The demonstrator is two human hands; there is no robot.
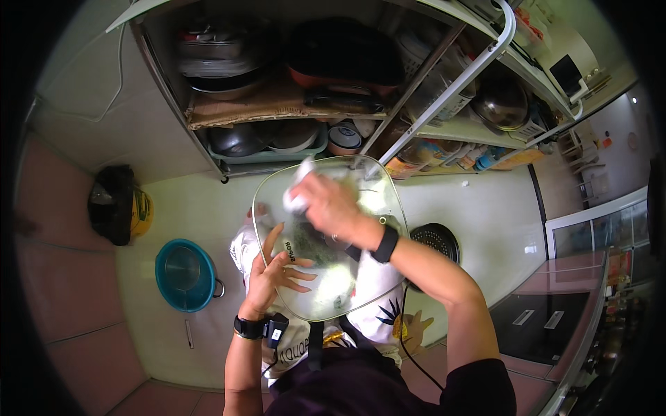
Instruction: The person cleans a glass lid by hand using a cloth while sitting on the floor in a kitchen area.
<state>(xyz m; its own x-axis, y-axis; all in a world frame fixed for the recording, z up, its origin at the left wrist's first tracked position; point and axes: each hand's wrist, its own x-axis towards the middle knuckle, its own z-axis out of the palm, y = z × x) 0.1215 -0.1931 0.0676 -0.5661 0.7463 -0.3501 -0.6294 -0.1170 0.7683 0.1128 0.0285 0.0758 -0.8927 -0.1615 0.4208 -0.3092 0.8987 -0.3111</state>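
A rounded-square glass lid [320, 296] with a thin rim lies tilted over the person's knees, its mirrored lettering showing through the glass. My left hand [270, 275] holds its lower left edge, with fingers spread across the glass. In my right hand [333, 208] is a bunched white cloth or tissue [297, 195], pressed at the upper part of the lid. That hand and the cloth are blurred by motion. The middle of the lid is partly hidden beneath my right wrist.
On the floor at left stand a teal basin [165, 283] and a yellow bucket [141, 212] with a black bag. A black perforated pan [439, 242] sits at right. Ahead, a shelf rack [437, 99] holds pots, bowls and bottles. A black cable [416, 364] hangs beside the right leg.
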